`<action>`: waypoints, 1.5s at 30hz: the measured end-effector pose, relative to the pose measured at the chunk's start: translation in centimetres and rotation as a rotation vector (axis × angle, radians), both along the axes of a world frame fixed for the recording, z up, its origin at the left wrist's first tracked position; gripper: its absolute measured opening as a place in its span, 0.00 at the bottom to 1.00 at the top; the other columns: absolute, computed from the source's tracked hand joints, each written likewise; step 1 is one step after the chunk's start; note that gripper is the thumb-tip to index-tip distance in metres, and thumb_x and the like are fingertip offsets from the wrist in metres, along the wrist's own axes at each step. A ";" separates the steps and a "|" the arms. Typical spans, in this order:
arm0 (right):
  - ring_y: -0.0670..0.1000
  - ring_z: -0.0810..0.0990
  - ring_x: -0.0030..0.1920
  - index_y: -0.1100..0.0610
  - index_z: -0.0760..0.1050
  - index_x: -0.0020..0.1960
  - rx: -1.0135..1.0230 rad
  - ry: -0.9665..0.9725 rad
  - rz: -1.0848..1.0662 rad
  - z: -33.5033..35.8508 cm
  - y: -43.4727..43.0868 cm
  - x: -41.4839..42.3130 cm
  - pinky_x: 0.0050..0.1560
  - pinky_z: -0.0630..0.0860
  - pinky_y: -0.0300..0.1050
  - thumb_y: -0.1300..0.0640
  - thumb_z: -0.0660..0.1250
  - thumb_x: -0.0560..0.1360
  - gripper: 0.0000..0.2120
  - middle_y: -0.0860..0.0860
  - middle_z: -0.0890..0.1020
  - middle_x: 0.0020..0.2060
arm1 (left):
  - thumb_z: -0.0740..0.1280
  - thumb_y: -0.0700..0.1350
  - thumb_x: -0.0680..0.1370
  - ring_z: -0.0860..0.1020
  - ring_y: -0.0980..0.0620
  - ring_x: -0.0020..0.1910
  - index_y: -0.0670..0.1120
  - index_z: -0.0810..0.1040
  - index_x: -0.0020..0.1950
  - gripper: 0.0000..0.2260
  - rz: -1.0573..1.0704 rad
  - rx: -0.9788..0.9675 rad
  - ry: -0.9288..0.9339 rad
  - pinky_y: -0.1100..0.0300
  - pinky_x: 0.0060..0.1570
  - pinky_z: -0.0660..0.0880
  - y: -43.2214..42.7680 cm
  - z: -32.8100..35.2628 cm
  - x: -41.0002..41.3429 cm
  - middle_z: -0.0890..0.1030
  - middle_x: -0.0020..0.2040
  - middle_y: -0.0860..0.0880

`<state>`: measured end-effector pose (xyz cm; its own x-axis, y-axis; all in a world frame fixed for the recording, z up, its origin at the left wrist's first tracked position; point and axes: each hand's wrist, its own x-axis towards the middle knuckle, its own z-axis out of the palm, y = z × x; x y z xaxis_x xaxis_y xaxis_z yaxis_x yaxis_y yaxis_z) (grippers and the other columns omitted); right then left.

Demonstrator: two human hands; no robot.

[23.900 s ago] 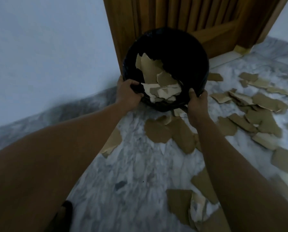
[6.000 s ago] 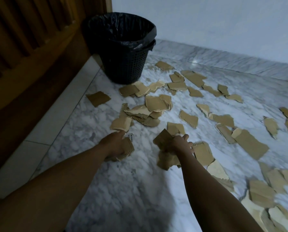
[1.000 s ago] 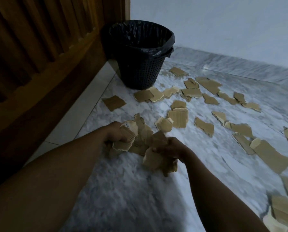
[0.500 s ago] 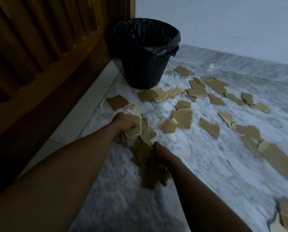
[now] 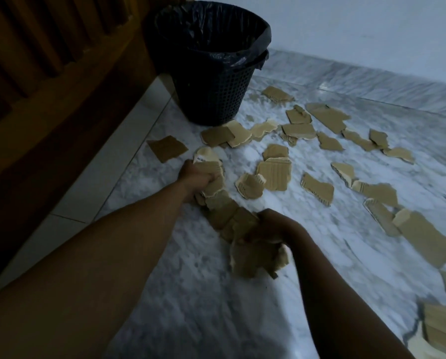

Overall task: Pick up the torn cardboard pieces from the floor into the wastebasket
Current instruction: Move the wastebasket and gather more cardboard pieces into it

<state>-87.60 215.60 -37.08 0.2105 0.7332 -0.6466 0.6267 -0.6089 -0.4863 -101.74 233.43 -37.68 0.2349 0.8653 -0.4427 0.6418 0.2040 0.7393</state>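
Both hands now lifted closer to the wastebasket (image 5: 211,66) at the floor's far-left edge: left hand (image 5: 197,177) and right hand (image 5: 268,229) each clamp bunched cardboard pieces (image 5: 224,206); dumping seems next, many scraps (image 5: 317,190) remain scattered

Marble floor (image 5: 191,294) bears cardboard scraps (image 5: 317,189) and wastebasket (image 5: 211,97).
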 end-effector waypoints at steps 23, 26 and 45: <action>0.60 0.80 0.57 0.62 0.79 0.59 0.085 -0.109 -0.297 1.5 4.5 6.1 0.61 0.77 0.58 0.56 0.80 0.67 0.24 0.59 0.82 0.55 | 0.72 0.51 0.73 0.70 0.40 0.69 0.41 0.58 0.77 0.38 -0.322 0.029 0.424 0.51 0.61 0.74 1.7 -1.6 4.4 0.67 0.73 0.40; 0.61 0.72 0.64 0.57 0.76 0.62 0.004 -0.305 -0.154 0.1 6.7 5.3 0.64 0.73 0.62 0.50 0.80 0.66 0.28 0.57 0.73 0.66 | 0.73 0.49 0.73 0.71 0.40 0.69 0.40 0.59 0.76 0.38 -0.335 0.045 0.435 0.51 0.61 0.74 1.7 -1.6 4.5 0.68 0.72 0.40; 0.53 0.76 0.51 0.57 0.64 0.67 0.365 -0.115 -0.385 1.0 6.3 5.1 0.51 0.76 0.52 0.54 0.80 0.67 0.36 0.55 0.76 0.55 | 0.73 0.48 0.73 0.71 0.41 0.69 0.39 0.63 0.75 0.35 -0.259 -0.024 0.311 0.54 0.62 0.74 2.6 -2.0 4.1 0.69 0.72 0.40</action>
